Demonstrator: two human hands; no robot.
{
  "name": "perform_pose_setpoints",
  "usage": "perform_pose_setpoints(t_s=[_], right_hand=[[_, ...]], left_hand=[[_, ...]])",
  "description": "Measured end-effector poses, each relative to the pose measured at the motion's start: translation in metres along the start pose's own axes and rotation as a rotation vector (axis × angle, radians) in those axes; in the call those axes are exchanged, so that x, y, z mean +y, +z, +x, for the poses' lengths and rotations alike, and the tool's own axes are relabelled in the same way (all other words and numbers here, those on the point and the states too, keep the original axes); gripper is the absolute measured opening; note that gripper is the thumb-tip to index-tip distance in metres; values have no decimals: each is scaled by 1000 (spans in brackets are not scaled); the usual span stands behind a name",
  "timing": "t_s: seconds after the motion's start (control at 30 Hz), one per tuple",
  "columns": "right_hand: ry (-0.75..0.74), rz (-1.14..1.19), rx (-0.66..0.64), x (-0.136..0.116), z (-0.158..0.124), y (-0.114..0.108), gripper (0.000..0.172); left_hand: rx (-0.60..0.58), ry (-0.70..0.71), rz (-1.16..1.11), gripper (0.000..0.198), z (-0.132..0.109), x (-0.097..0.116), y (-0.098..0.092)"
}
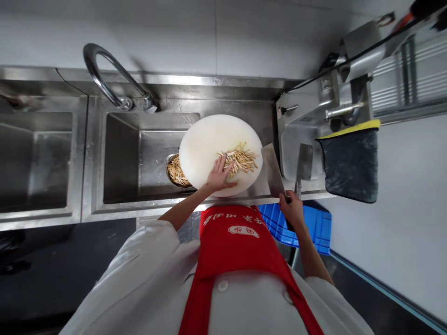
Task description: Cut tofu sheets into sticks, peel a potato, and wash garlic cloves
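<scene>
A round white cutting board [206, 139] rests on the steel counter, partly over the sink. A pile of thin pale cut strips [240, 160] lies on its right side. My left hand [219, 176] lies flat on the board with fingers spread, touching the left edge of the strips. My right hand [291, 209] is closed round the handle of a cleaver [273, 173], whose broad blade lies at the board's right edge. A metal bowl [176, 172] holding more of the strips sits in the sink, half under the board.
A curved faucet [104, 79] stands over the middle sink basin [132, 153]; another basin [35, 158] is to the left. A metal machine [331, 102] with a dark cloth [351, 163] hung on it stands at the right. A blue crate [310, 225] sits below the counter.
</scene>
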State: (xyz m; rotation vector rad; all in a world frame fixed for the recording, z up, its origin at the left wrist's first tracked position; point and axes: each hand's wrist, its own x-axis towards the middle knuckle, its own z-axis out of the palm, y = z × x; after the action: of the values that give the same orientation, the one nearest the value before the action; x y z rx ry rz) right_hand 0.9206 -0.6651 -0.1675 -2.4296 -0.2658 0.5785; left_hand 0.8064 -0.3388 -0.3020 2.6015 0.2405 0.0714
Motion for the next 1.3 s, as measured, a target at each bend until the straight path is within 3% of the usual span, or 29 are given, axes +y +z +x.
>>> perform_pose_setpoints(t_s=[0.1,0.27,0.47,0.6,0.67,0.83,0.93,1.17,1.3], right_hand=[[95,299,-60,19,24,24,40],[172,463,-91,57,44,50,51],[167,590,-168,92,40,65,49],[152,624,-184,99,46,74,51],[147,626,-201,99,51,77,53],[156,615,-248,88,61,78,56],[119,584,-295,77,68,82,55],[3,485,-444,29,62,109,40],[-58,439,-423,2,42,130,32]], left_hand=[[9,-30,-39,110,22,10,4],[162,-244,-68,115,47,21,8],[172,-192,-86,98,40,25,6],[318,-412,-94,91,30,17,-2],[346,-484,-102,90,28,18,1],[249,-360,-134,90,30,36,21],[270,-345,-180,93,33,46,23],[295,-385,-151,96,53,75,25],[324,-347,-126,86,62,85,29]])
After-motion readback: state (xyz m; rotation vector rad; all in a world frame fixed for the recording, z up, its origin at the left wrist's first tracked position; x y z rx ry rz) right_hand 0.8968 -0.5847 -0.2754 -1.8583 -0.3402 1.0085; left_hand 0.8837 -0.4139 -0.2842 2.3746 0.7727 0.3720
